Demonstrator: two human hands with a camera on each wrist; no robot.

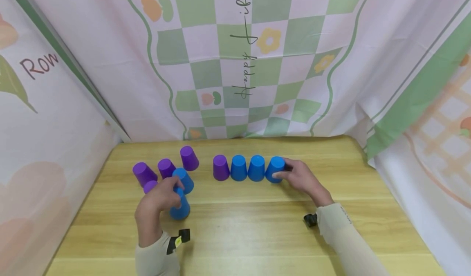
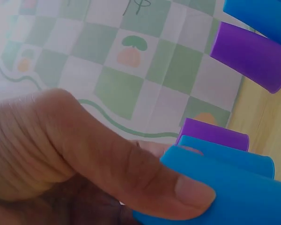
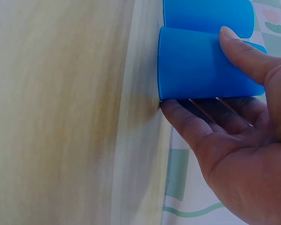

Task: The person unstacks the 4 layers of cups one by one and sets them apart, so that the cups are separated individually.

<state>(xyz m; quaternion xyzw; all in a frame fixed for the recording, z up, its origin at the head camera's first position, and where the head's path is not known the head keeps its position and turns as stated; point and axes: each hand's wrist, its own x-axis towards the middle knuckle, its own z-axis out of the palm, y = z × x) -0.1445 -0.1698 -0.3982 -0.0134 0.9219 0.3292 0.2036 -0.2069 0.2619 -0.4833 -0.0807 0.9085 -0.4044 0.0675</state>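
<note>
An upside-down blue cup is gripped by my left hand, whose thumb lies along its side in the left wrist view. Just beyond it stands another blue cup. At the right end of a row, my right hand holds a blue cup between thumb and fingers. In the right wrist view, that cup's rim is at the tabletop. The row continues leftward with a blue cup, another blue cup and a purple cup, all upside down.
Around the left hand stand several purple cups: one at the back, one at the far left, a purple cup between them, and a purple cup partly hidden by the hand. A patterned curtain borders the wooden table.
</note>
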